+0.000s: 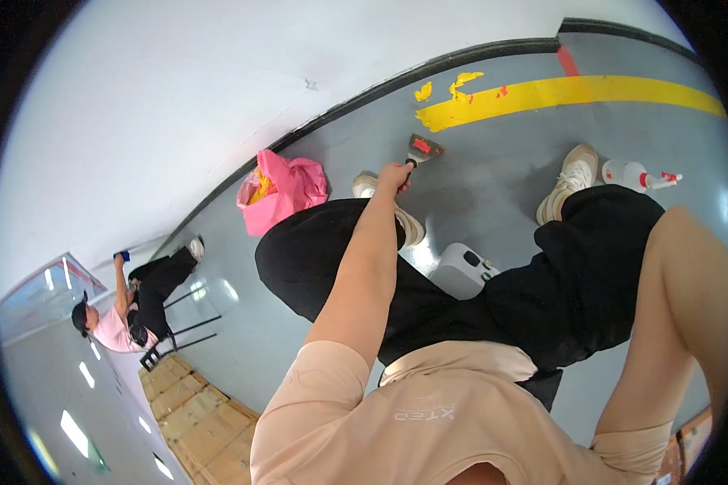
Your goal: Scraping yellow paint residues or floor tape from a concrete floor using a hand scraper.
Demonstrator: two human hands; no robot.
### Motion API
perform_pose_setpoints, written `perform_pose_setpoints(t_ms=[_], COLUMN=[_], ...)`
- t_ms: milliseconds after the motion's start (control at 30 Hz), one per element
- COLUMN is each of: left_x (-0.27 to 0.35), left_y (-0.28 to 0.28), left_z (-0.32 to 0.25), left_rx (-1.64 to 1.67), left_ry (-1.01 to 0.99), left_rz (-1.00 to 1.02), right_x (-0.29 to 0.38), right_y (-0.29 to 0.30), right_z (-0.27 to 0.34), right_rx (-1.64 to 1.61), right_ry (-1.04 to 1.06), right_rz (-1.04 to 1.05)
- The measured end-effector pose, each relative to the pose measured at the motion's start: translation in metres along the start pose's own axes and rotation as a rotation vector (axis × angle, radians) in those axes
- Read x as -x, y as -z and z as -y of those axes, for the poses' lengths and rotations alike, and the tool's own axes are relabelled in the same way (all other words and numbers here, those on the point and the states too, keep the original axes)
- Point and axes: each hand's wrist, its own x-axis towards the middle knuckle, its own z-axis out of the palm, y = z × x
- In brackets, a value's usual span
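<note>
My left hand (397,178) holds a scraper (424,147) by its black handle, the wide metal blade pointing away from me above the grey floor. A piece of red tape lies on the blade. Just beyond it, a yellow floor tape strip (522,99) ends in a ragged edge, with red bits stuck on it. Loose yellow tape scraps (423,91) lie by that end. To the left, a pink bag (294,182) stands open with yellow and red scraps inside. My right arm bends at the right edge; my right hand is out of view.
A spray bottle (623,175) lies beside my right shoe. Between my legs is a grey-white container (461,271). A black baseboard (400,82) borders the white wall. At left, another person (121,327) reaches to the wall with a blue object, near wooden crates (200,418).
</note>
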Motion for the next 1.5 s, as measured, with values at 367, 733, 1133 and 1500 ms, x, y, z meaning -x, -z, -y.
perform_pose_setpoints(t_ms=[367, 733, 1133, 1500], left_x=[0.016, 0.013, 0.011, 0.011], left_y=[-0.022, -0.059, -0.048, -0.022], left_z=[0.005, -0.027, -0.039, -0.030], left_rx=[-0.053, 0.314, 0.272, 0.129], left_ry=[-0.074, 0.126, 0.163, 0.039], left_rz=[0.013, -0.091, -0.043, -0.085], right_x=[0.020, 0.035, 0.031, -0.014], right_y=[0.002, -0.004, -0.006, -0.003], right_z=[-0.013, -0.012, -0.009, -0.003], right_rx=[0.072, 0.096, 0.107, 0.147], right_ry=[-0.071, -0.091, -0.022, 0.156], right_rz=[-0.019, -0.034, -0.051, -0.020])
